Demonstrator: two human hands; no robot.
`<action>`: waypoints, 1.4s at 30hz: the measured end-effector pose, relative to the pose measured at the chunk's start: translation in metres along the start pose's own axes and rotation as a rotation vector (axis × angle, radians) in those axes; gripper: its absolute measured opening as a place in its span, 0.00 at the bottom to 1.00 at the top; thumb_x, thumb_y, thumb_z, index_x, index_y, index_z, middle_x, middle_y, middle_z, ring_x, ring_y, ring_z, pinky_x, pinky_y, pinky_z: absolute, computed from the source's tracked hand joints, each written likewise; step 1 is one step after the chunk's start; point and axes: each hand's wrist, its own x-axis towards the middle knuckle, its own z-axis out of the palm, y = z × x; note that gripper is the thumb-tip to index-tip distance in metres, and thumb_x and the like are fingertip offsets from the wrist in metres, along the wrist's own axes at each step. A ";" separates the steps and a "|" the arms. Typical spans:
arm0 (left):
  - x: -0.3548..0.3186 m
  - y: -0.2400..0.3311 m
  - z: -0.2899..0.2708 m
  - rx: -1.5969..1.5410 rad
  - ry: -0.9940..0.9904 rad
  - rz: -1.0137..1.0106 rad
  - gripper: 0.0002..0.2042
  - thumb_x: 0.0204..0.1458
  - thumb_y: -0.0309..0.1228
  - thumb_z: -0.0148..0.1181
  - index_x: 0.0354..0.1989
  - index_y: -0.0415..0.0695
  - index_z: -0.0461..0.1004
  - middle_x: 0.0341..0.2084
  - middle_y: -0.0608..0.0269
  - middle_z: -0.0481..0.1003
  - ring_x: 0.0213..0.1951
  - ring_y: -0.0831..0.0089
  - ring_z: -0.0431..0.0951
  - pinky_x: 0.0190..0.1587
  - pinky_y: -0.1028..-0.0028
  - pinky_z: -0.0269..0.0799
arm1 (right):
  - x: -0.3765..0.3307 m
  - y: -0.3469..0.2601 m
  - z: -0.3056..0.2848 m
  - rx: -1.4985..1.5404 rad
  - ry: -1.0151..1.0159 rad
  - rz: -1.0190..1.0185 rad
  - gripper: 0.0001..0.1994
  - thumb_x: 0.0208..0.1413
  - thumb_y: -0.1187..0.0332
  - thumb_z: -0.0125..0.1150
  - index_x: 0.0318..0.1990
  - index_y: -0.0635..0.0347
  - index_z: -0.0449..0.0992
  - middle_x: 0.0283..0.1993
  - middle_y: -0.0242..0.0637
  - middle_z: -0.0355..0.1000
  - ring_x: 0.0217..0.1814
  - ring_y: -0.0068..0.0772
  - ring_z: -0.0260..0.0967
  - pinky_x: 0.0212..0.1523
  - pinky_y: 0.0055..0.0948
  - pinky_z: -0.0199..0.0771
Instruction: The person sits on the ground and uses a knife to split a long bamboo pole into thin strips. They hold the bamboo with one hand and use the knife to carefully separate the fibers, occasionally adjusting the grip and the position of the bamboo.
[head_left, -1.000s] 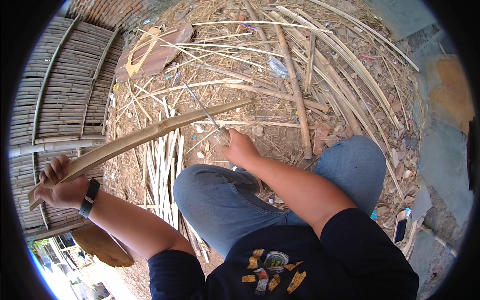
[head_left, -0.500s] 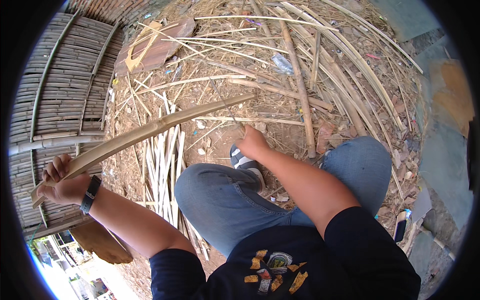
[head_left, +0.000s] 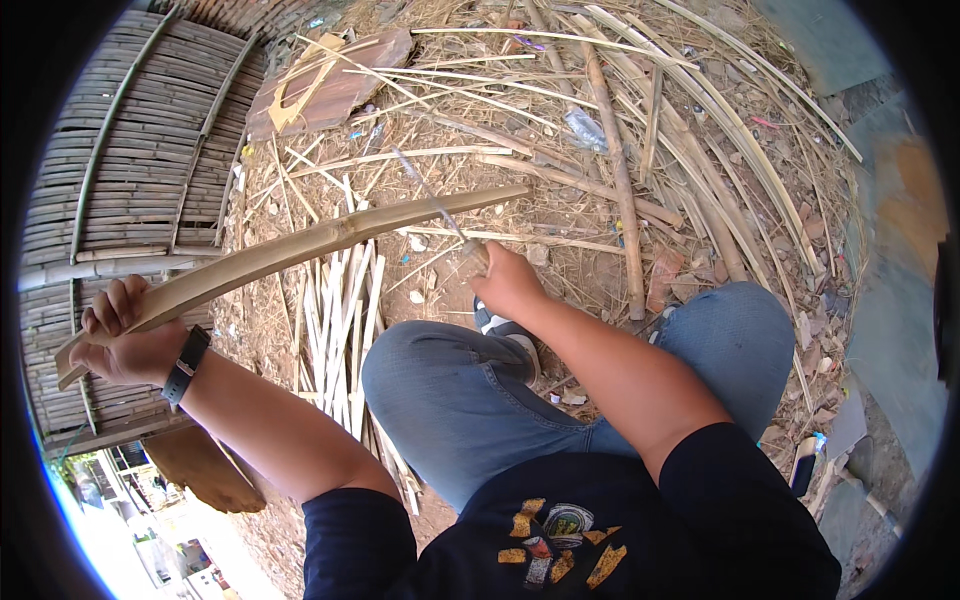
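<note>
Both hands (head_left: 130,340) higher, bamboo strip (head_left: 300,248) raised since.

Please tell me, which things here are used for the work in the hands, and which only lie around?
In use:
left hand
bamboo strip
right hand
knife

Lying about:
bundle of thin slats
bamboo poles
plastic bottle
flat board
</note>
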 end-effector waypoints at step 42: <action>-0.034 -0.003 0.022 -0.522 -0.580 -0.090 0.20 0.40 0.43 0.75 0.19 0.59 0.62 0.10 0.86 0.58 0.13 0.89 0.56 0.19 0.85 0.54 | 0.007 -0.020 -0.062 1.056 -0.867 0.333 0.07 0.55 0.73 0.59 0.39 0.53 0.68 0.20 0.21 0.58 0.18 0.14 0.55 0.26 0.26 0.62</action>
